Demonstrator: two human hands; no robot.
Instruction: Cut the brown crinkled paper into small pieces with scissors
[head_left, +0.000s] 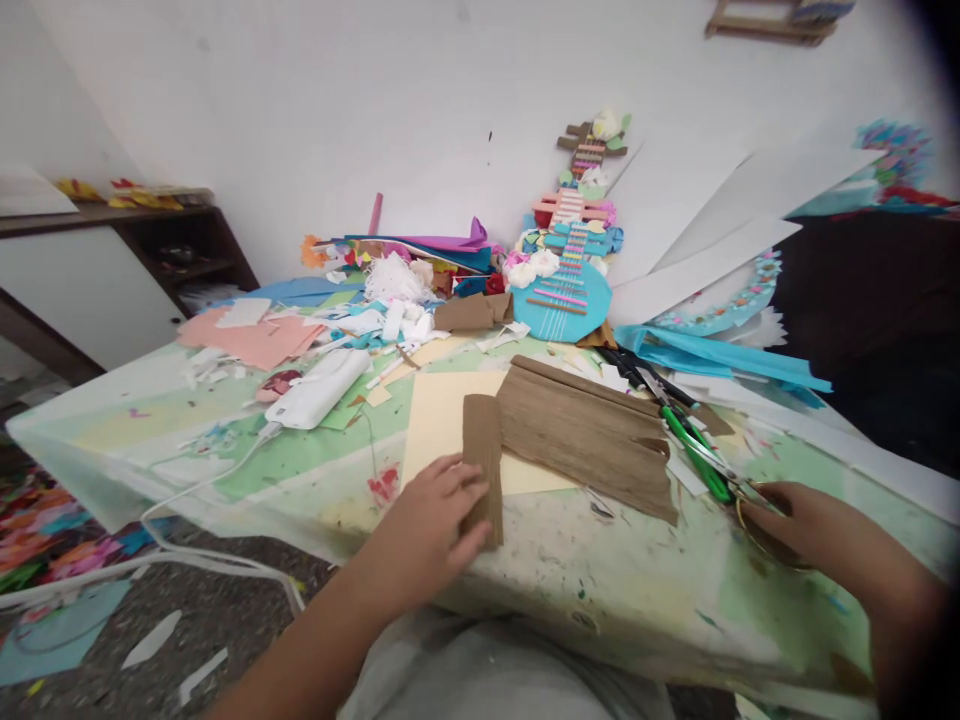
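Note:
My left hand [442,510] lies with its fingers apart on a narrow folded strip of brown crepe paper [481,440] near the table's front edge. At the right, my right hand [814,535] has its fingers in the loops of gold-handled scissors [739,485], whose blades point up and left. Under the blades lies a green-handled tool [694,455], its kind partly hidden. Between my hands is a wider sheet of brown crepe paper [585,430] with a ragged right end. Part of a cream sheet of card [435,410] shows beneath the brown paper.
Paper instrument-shaped decorations [562,295] lean against the wall. A white power bank or adapter [319,390] with a cable lies left. Paper scraps [397,300] pile up behind it, and blue crepe paper [720,355] lies at the right. A low cabinet [90,300] stands far left.

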